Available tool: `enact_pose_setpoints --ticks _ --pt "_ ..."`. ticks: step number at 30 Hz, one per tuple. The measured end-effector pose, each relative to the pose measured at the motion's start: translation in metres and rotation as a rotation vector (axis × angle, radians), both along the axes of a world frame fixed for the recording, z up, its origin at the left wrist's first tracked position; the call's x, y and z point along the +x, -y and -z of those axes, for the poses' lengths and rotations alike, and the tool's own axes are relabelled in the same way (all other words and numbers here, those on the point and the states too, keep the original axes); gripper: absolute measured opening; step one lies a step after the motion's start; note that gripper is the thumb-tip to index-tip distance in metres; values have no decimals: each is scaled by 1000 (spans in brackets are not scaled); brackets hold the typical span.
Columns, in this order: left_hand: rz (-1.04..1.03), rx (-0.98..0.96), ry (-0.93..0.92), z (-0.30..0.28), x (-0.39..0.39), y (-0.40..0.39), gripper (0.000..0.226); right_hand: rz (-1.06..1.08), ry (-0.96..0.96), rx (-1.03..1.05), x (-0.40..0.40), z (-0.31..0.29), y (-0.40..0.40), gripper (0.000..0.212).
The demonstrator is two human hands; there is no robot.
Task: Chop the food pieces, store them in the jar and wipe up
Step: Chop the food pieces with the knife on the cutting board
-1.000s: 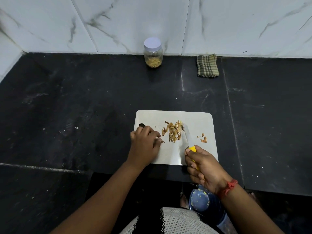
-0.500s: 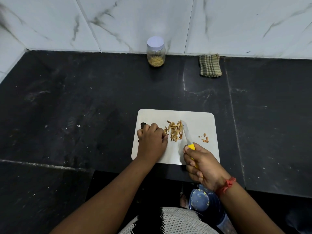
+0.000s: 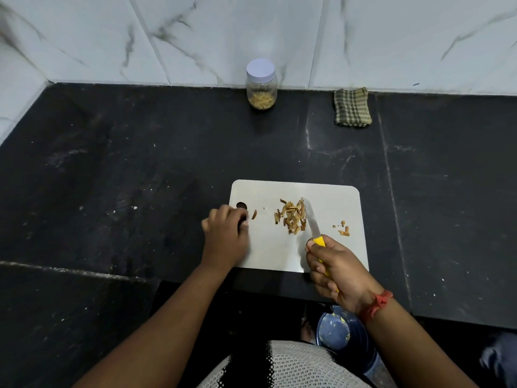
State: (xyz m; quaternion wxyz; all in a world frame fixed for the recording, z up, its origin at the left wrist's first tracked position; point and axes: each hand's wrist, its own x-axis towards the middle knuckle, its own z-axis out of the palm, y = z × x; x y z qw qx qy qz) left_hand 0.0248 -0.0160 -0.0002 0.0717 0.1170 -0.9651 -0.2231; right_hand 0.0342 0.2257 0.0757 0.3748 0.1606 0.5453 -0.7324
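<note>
A white cutting board (image 3: 330,191) lies on the black counter (image 3: 140,169). A pile of tan chopped food pieces (image 3: 292,215) sits at its middle, a few scraps (image 3: 343,230) lie to the right, and one loose piece (image 3: 254,214) lies near the left edge. My right hand (image 3: 337,271) grips a yellow-handled knife (image 3: 313,222), its blade resting against the pile's right side. My left hand (image 3: 225,238) rests with curled fingers on the board's left edge, beside the loose piece. A lidded jar (image 3: 261,84) with food pieces stands by the back wall.
A folded green checked cloth (image 3: 352,107) lies at the back wall, right of the jar. A dark bucket (image 3: 345,336) stands on the floor below the counter's front edge. White marble tiles back the counter.
My left hand has slid left from beside the pile to the board's left edge, leaving one piece behind. The knife stays at the pile's right side.
</note>
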Motion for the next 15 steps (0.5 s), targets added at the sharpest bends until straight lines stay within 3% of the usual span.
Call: enact_pose_setpoints --ticks 4,9,15 --pt "67 -16 12 -1 -1 -2 29 -36 2 9 -2 0 9 25" --pt "68 -83 29 -8 -13 -9 11 -59 -4 22 -4 -3 17 22" --pt "62 -56 96 -15 -21 -22 14 -84 -9 15 -1 -4 25 17"
